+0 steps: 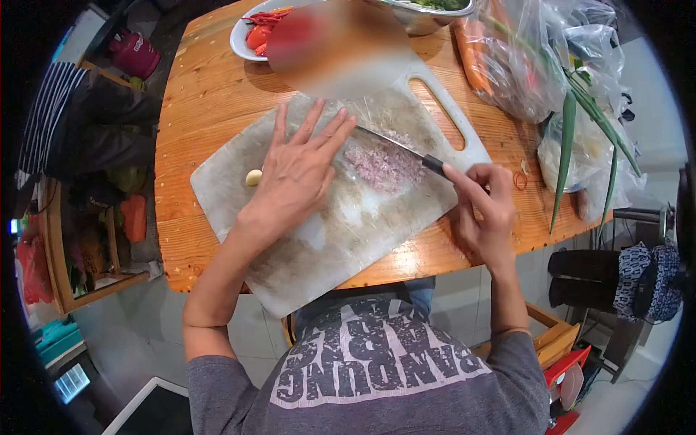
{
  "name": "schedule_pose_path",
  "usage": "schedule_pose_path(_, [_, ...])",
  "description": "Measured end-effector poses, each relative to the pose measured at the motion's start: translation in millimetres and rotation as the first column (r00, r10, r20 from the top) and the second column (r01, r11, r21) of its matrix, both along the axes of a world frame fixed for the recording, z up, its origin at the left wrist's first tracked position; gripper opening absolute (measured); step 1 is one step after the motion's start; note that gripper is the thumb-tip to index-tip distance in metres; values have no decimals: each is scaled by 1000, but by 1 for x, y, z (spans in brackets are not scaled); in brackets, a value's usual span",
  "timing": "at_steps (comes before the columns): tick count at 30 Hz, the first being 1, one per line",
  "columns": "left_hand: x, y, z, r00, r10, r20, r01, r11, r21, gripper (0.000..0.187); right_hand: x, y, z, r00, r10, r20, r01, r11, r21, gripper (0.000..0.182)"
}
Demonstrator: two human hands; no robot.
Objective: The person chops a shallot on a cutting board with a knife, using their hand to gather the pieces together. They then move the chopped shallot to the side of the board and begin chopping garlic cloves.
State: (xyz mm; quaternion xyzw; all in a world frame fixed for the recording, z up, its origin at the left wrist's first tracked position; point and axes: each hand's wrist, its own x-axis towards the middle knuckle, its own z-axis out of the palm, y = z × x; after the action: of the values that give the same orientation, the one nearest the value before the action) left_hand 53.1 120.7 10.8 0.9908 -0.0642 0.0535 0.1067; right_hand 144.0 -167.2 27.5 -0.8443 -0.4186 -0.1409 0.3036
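Observation:
A worn white cutting board (pixel 304 268) lies at an angle on the wooden table. My right hand (pixel 487 206) is wrapped round the black handle of a knife (pixel 395 141), whose blade points left across a pile of finely chopped purple-white shallot (pixel 380 165). On the board's left half, my left hand (pixel 296 172) is spread flat, fingers stretched away from me, beside the knife tip. Whether it touches the blade cannot be made out. A pale piece of garlic (pixel 254 177) sits just left of that hand.
Beyond the board stand a white bowl (pixel 239 45) with red chillies and tomatoes, and a metal bowl (pixel 429 22) with greens. Plastic bags (pixel 533 80) with carrots and green leaves (pixel 568 156) occupy the table's right side. A rubber band (pixel 520 180) lies near my right hand. One far patch is blurred.

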Motion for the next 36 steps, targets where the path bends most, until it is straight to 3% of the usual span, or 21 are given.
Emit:
schedule_pose_path(5, [7,0,0,999,-5,36,5,1000,-26,81,-4,-3,-3,1000,29,-12,-29,999,19,53])
schedule_pose_path(9, [1,-9,2,998,-67,-15,65,994,-83,82,-24,-14,21,998,-62,31,64,996,-67,57])
schedule_pose_path(14, [6,-6,1,998,-62,-22,60,996,-67,82,-29,-15,-16,995,-77,-70,78,997,1,56])
schedule_pose_path(17, [2,-6,1,998,-59,-19,57,995,-80,81,-29,-16,2,998,-51,32,52,999,-13,54])
schedule_pose_path(20, [2,-6,1,997,-70,-15,69,995,-74,79,-18,-18,-16,995,-18,-97,20,1000,18,55])
schedule_pose_path(23, [1,-6,0,998,-54,-16,53,997,-62,79,-18,-17,-4,998,-56,40,56,998,8,55])
schedule_pose_path(31, [3,-7,-1,999,-40,21,41,997,-69,80,-6,-17,-19,995,-47,-89,50,998,39,51])
schedule_pose_path(34, [1,-8,-3,999,-44,15,45,996,-71,80,-10,-17,-2,995,-21,95,23,1000,-20,51])
schedule_pose_path(36, [1,-7,1,999,-38,29,40,997,-61,80,-2,-20,-9,1000,-20,17,21,1000,-22,53])
